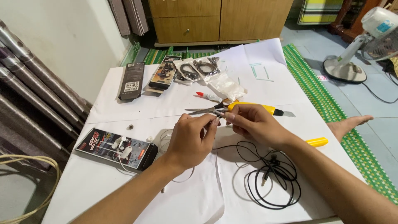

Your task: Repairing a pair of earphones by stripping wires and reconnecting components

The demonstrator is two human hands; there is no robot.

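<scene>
Here the left hand (191, 139) and right hand (253, 123) meet above the white paper-covered table (265, 83), fingertips pinched together on the end of a thin black earphone cable (269, 176). The cable's coils lie just below the right wrist, steel scissors (206, 110) just beyond.

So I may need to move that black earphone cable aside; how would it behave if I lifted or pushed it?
The black earphone cable lies in loose, overlapping loops, so it is probably floppy and would dangle and tangle rather than keep its shape. It looks thin, so likely very light. One end runs up toward the hands, so pushing may tug on it.
</scene>
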